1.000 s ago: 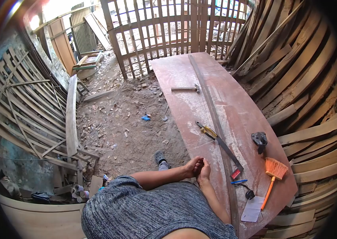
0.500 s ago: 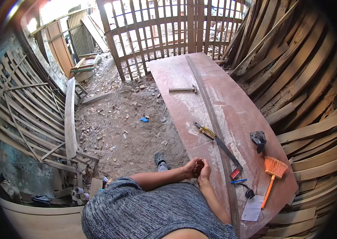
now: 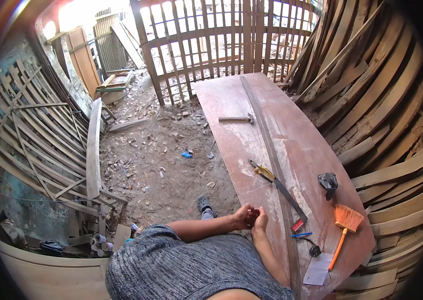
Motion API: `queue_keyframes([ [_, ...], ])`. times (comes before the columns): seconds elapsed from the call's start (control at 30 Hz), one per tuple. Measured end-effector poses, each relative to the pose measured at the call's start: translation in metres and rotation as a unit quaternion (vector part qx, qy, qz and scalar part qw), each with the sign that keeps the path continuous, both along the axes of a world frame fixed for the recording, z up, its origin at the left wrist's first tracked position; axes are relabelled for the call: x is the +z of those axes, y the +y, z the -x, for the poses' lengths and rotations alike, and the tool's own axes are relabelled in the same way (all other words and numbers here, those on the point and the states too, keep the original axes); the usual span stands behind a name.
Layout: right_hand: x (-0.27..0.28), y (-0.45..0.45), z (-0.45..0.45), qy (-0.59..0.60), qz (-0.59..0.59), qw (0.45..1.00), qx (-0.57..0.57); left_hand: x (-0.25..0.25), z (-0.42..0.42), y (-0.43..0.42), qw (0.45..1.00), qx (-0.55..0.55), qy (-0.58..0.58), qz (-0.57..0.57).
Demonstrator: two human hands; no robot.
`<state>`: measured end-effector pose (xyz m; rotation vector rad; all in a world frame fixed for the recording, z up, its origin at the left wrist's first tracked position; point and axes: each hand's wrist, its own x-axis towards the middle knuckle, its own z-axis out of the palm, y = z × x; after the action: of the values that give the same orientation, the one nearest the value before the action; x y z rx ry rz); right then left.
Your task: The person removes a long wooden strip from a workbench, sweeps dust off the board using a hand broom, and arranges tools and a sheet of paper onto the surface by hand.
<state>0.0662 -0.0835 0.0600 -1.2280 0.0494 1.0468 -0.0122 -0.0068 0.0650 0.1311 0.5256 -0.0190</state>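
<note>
My left hand (image 3: 245, 216) and my right hand (image 3: 260, 221) meet in front of my body, over the near left edge of a reddish plywood sheet (image 3: 231, 150). Both have curled fingers, and whatever lies between them is too small or hidden to make out. Right of my hands, a long wooden strip (image 3: 266, 135) runs the length of the sheet. Close by are yellow-handled pliers (image 3: 264, 173), a dark flat tool with a red end (image 3: 290, 198), a blue pen (image 3: 302, 235) and a small black object (image 3: 315, 251). A hammer (image 3: 236, 119) rests farther up.
An orange brush (image 3: 349, 218), a black plastic bundle (image 3: 328, 182) and a white paper (image 3: 318, 270) lie at the sheet's right side. Planks (image 3: 371, 100) lean along the right wall. A slatted gate (image 3: 211, 42) stands behind; wooden frames (image 3: 46, 135) line the left.
The view has shifted slightly, so the scene sits a little lower and to the right. My hands stay together with fingers curled; the tools have not moved on the sheet.
</note>
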Motion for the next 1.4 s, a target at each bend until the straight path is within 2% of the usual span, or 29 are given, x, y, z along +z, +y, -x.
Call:
queue_keyframes([
  [0.17, -0.003, 0.0, -0.001, 0.013, -0.003, 1.0, 0.0, 0.02, 0.002, -0.003, 0.999, 0.004, 0.048, -0.017],
  [0.27, -0.002, 0.0, -0.001, 0.019, -0.005, 1.0, -0.002, -0.008, -0.001, 0.002, 1.0, -0.007, 0.006, 0.008],
  [0.37, -0.003, 0.001, -0.002, 0.026, -0.002, 1.0, -0.002, -0.017, -0.003, 0.002, 0.999, 0.008, 0.014, 0.028],
  [0.47, -0.008, 0.001, -0.002, 0.024, -0.003, 1.0, -0.004, 0.007, 0.001, -0.003, 0.998, 0.016, 0.055, -0.01],
  [0.77, 0.002, -0.002, -0.002, 0.026, -0.002, 1.0, -0.009, 0.002, -0.002, -0.003, 0.999, 0.022, 0.01, 0.035],
  [0.97, 0.008, -0.003, -0.002, 0.028, -0.001, 1.0, -0.011, 0.017, -0.006, -0.008, 0.996, 0.048, 0.068, 0.036],
  [1.4, 0.005, -0.001, -0.004, 0.032, 0.001, 0.999, -0.007, 0.012, -0.005, -0.006, 0.997, 0.048, 0.041, 0.035],
])
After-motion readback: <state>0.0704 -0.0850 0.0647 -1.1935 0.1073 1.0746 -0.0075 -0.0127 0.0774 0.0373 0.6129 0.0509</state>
